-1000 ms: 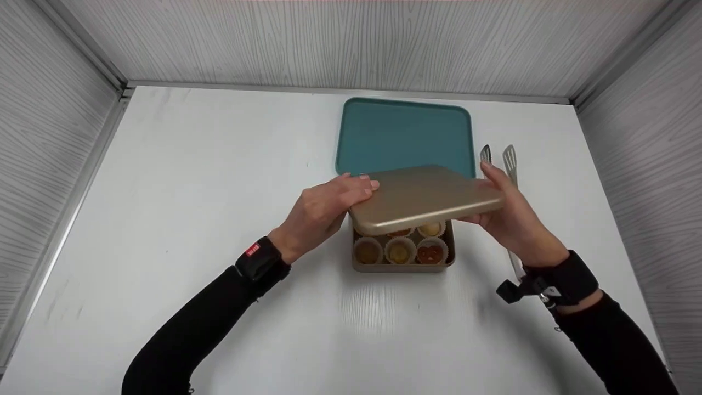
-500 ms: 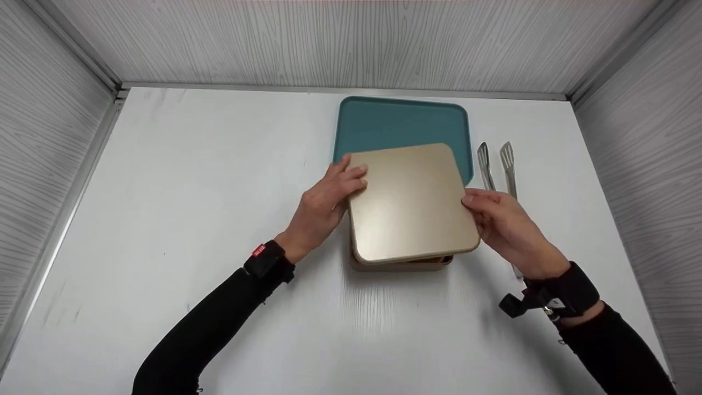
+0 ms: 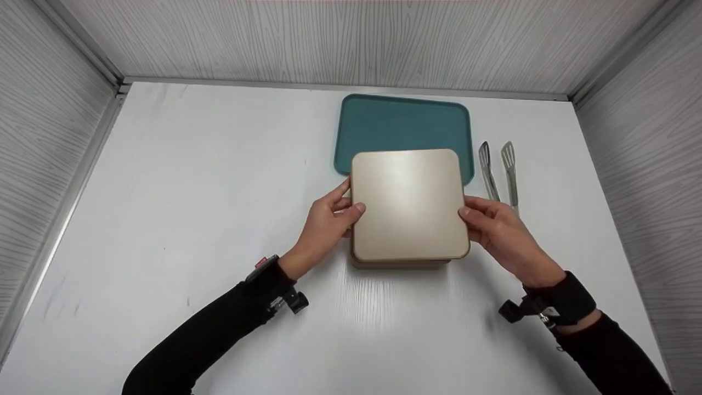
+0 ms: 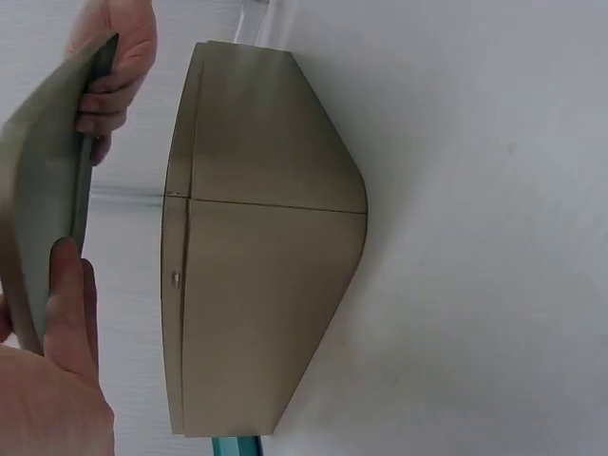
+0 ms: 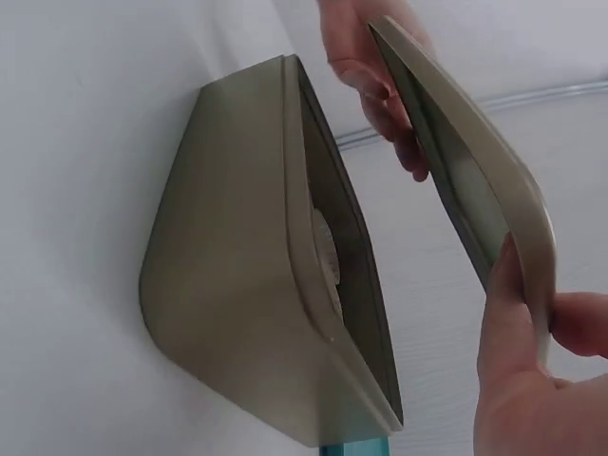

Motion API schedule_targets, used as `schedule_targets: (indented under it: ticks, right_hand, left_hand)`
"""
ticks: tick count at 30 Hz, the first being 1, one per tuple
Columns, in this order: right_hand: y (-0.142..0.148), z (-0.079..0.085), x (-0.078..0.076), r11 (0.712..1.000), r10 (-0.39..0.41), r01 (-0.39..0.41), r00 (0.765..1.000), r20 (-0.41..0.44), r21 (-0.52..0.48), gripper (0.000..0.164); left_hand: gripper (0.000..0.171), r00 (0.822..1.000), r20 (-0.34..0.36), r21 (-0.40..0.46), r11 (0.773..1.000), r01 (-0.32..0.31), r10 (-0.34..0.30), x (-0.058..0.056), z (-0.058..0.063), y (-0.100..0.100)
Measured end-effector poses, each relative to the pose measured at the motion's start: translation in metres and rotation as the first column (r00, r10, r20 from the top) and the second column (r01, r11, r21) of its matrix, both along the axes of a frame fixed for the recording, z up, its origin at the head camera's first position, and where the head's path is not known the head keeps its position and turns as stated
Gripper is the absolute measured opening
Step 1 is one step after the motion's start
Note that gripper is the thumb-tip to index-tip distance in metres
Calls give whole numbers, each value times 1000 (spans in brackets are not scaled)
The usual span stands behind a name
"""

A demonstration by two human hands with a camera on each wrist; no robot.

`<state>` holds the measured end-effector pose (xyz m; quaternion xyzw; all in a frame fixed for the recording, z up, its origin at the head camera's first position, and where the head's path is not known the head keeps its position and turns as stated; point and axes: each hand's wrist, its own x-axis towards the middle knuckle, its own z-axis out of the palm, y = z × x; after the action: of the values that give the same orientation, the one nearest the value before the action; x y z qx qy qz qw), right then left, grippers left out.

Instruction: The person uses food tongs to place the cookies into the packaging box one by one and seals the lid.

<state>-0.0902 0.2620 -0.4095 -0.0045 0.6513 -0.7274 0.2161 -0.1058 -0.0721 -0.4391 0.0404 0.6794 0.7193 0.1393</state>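
A flat gold-coloured lid [image 3: 406, 203] with rounded corners is held level above a matching metal tin [image 3: 400, 265]. My left hand [image 3: 326, 224] grips the lid's left edge, thumb on top and fingers beneath. At the right edge, my right hand [image 3: 507, 236] pinches it the same way. From the right wrist view, the lid [image 5: 484, 142] is clearly apart from the tin [image 5: 218, 218], and a pale pleated paper cup [image 5: 326, 249] shows inside. Most of the tin's contents are hidden from above by the lid.
Behind the tin lies a teal tray [image 3: 400, 123], its front part covered by the lid. To its right are two slotted metal utensil heads [image 3: 510, 164], their handles running under my right hand. Wood-patterned panels [image 3: 351, 44] border the white table [image 3: 219, 164].
The lid has gone from tilted to level and square over the tin, hiding the filled paper cups. My left hand has shifted lower along its edge, its thumb now on top.
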Motion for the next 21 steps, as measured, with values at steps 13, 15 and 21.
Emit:
schedule_targets:
  ticks: [13, 15, 21]
  right_hand:
    - [5, -14, 0, 923, 107, -52, 986, -125, 381, 55]
    - [5, -16, 0, 923, 105, -48, 986, -131, 382, 54]
    - [5, -23, -3, 920, 91, -43, 990, -107, 389, 55]
  left_hand:
    - [67, 996, -90, -282, 959, -6, -20, -2, -4, 0]
    - [66, 994, -111, -314, 949, -16, -20, -4, -6, 0]
    - [65, 986, -163, -394, 918, -36, -32, -7, -10, 0]
